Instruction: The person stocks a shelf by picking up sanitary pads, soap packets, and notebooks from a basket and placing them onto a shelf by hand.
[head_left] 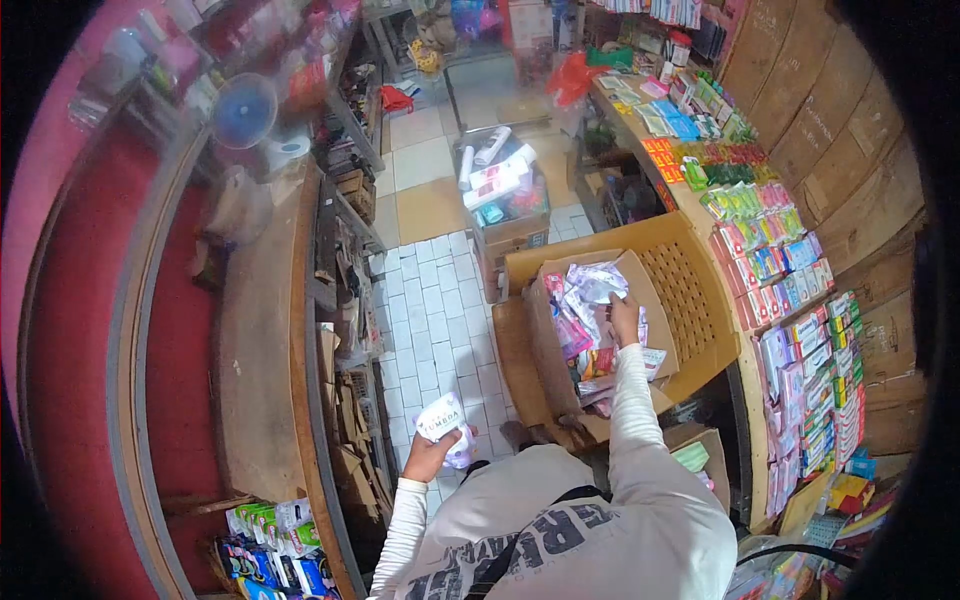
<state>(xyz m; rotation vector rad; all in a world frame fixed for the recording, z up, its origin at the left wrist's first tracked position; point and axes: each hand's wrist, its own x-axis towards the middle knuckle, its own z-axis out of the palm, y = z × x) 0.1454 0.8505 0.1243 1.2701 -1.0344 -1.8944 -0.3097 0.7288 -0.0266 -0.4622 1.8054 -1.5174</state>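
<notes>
My left hand (428, 458) is closed around white and lilac packets (441, 417) with dark lettering, held above the tiled floor. My right hand (625, 322) reaches into an open cardboard box (657, 300). Its fingers close on the edge of a white and purple packet (598, 285), though the fingertips are partly hidden. Pink, purple and red packets (571, 335) lie jumbled in the box around it. The box rests on the seat of a tan plastic chair (685, 262) with a woven-pattern back.
To the right, a long counter (708, 235) carries rows of small packaged goods. Beyond the chair stands another carton (510, 232) with white bottles on top. A wooden shelf (262, 340) runs along the left, with colourful packs (275, 550) at its near end. White tiles (432, 320) cover the aisle.
</notes>
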